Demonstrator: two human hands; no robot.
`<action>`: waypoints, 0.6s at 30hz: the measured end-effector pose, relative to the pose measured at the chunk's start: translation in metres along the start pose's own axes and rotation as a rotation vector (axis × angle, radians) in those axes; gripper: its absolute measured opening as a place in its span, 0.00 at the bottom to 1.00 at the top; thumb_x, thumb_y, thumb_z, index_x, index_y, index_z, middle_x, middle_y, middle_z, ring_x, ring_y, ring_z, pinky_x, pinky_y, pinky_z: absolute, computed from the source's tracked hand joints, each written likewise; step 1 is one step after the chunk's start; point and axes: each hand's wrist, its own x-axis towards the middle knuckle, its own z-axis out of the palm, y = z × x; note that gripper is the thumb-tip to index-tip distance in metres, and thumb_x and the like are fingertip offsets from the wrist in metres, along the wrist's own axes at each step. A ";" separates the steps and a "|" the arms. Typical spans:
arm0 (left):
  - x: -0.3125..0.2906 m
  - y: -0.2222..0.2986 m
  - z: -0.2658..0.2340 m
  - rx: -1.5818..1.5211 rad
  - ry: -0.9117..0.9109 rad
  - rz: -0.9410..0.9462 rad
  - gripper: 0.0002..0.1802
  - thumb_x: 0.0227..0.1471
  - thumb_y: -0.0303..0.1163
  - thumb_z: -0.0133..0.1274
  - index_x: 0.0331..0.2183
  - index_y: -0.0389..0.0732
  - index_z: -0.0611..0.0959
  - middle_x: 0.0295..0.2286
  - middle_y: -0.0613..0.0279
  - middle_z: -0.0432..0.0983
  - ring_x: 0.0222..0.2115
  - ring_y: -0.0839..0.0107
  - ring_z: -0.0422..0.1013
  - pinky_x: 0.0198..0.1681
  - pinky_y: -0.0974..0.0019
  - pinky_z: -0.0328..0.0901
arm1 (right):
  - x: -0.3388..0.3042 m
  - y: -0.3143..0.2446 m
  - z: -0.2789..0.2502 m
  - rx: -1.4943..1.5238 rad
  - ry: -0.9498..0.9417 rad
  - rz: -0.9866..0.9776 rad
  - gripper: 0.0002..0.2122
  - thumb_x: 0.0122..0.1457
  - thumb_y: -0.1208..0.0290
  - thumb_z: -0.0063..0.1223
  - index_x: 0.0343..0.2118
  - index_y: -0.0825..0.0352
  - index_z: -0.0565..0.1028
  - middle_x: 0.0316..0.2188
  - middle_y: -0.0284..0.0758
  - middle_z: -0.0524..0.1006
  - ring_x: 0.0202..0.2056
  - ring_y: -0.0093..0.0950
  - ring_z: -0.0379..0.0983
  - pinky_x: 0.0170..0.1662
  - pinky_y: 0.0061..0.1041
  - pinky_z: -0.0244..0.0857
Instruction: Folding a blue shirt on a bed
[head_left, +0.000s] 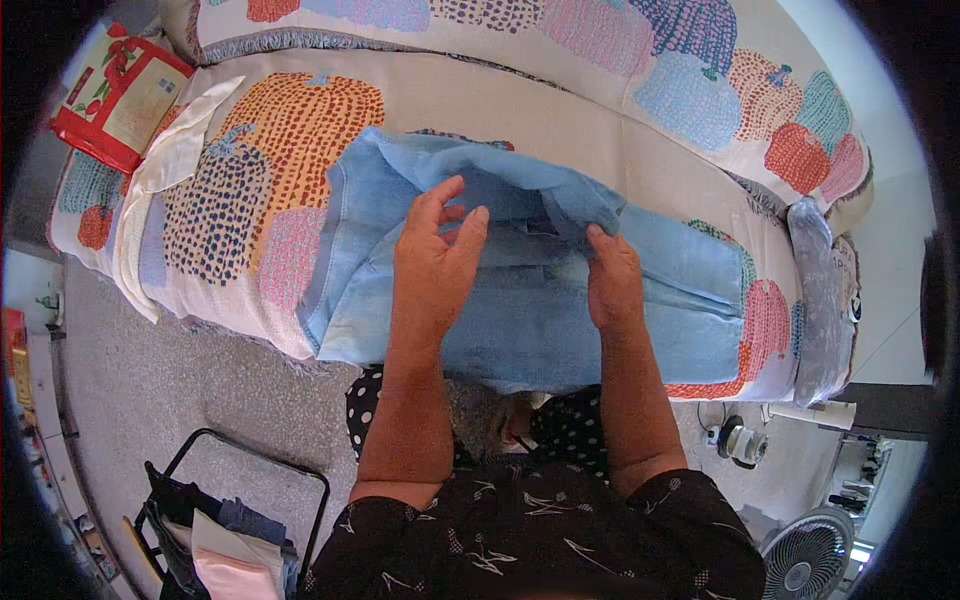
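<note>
A light blue denim garment (520, 340) lies spread over the front of a sofa, its upper layer lifted into a loose fold that shows a darker inside. I cannot make out its exact kind. My right hand (614, 285) pinches the edge of the raised fold between thumb and fingers. Over the garment's left part hovers my left hand (438, 255), thumb and fingers apart, with nothing in it. A long, narrow part of the garment stretches to the right, flat on the seat.
The sofa (440, 85) wears a cream cover with colourful pumpkin shapes. A red package (120, 95) and a white cloth strip (180, 150) lie at its left end, a grey cushion (812, 300) at the right. Folded clothes (235, 560) on a black-framed rack and a fan (805, 560) stand below.
</note>
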 end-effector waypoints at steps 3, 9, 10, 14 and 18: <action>0.001 -0.005 0.002 -0.051 0.002 0.000 0.20 0.50 0.30 0.51 0.46 0.35 0.72 0.41 0.58 0.72 0.39 0.72 0.68 0.43 0.69 0.63 | 0.005 0.007 -0.005 0.336 -0.023 -0.147 0.18 0.54 0.62 0.46 0.39 0.75 0.71 0.36 0.41 0.72 0.40 0.29 0.66 0.47 0.25 0.55; 0.002 -0.006 0.004 -0.118 -0.025 -0.011 0.20 0.50 0.30 0.51 0.46 0.34 0.72 0.41 0.58 0.72 0.39 0.72 0.68 0.45 0.70 0.62 | -0.009 -0.007 -0.017 0.130 0.005 -0.040 0.13 0.58 0.68 0.44 0.38 0.74 0.70 0.36 0.36 0.73 0.38 0.25 0.69 0.44 0.23 0.61; 0.002 -0.005 0.004 -0.113 -0.033 -0.011 0.20 0.50 0.29 0.51 0.46 0.34 0.72 0.41 0.59 0.72 0.40 0.73 0.68 0.45 0.70 0.61 | -0.012 -0.015 -0.013 -0.074 -0.018 -0.064 0.13 0.58 0.67 0.43 0.38 0.73 0.71 0.36 0.35 0.73 0.37 0.24 0.68 0.43 0.23 0.61; 0.002 -0.010 0.004 -0.094 -0.026 0.024 0.21 0.50 0.31 0.51 0.45 0.32 0.71 0.41 0.53 0.71 0.39 0.68 0.69 0.40 0.68 0.66 | -0.022 -0.016 -0.001 -0.007 -0.078 -0.088 0.14 0.59 0.64 0.43 0.40 0.70 0.71 0.34 0.32 0.73 0.35 0.21 0.67 0.42 0.21 0.60; 0.002 -0.008 0.002 -0.095 -0.034 0.022 0.21 0.50 0.31 0.51 0.45 0.32 0.71 0.41 0.53 0.71 0.39 0.68 0.69 0.40 0.67 0.66 | -0.021 -0.015 0.003 -0.021 -0.130 -0.080 0.14 0.58 0.64 0.44 0.41 0.70 0.72 0.33 0.31 0.73 0.35 0.21 0.67 0.42 0.21 0.60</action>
